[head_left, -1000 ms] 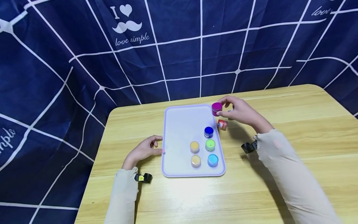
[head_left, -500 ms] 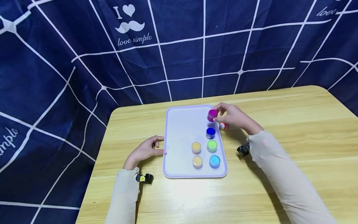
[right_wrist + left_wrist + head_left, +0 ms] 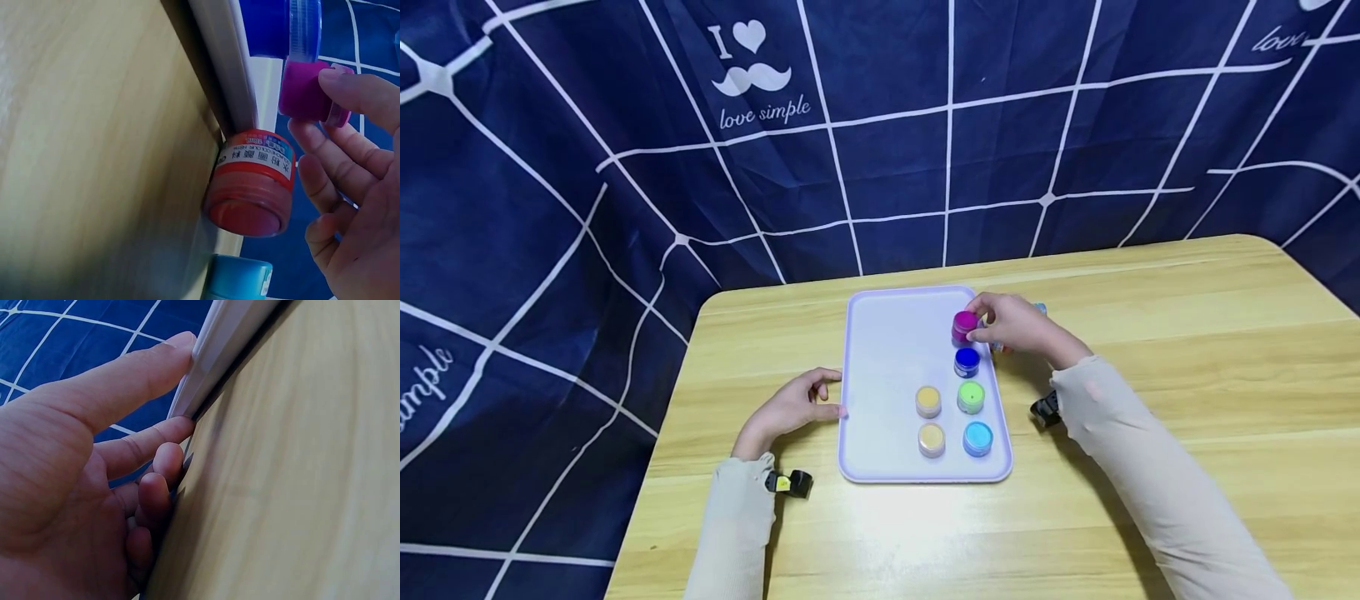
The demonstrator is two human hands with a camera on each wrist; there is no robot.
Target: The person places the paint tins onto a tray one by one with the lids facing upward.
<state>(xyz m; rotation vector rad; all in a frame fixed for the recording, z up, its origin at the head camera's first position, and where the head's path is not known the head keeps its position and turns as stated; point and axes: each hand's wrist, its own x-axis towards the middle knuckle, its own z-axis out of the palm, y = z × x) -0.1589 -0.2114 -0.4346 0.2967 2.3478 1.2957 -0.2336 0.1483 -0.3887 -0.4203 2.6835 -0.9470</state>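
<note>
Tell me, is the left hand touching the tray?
Touching. The left wrist view shows the left hand with its fingers pressed against the edge of the tray.

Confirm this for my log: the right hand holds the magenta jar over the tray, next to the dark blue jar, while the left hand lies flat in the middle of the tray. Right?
Not quite. The left hand is not in the middle of the tray; its fingers touch the tray's left edge, as the head and left wrist views show. The rest stands: the right hand holds the magenta jar over the tray, next to the dark blue jar.
</note>
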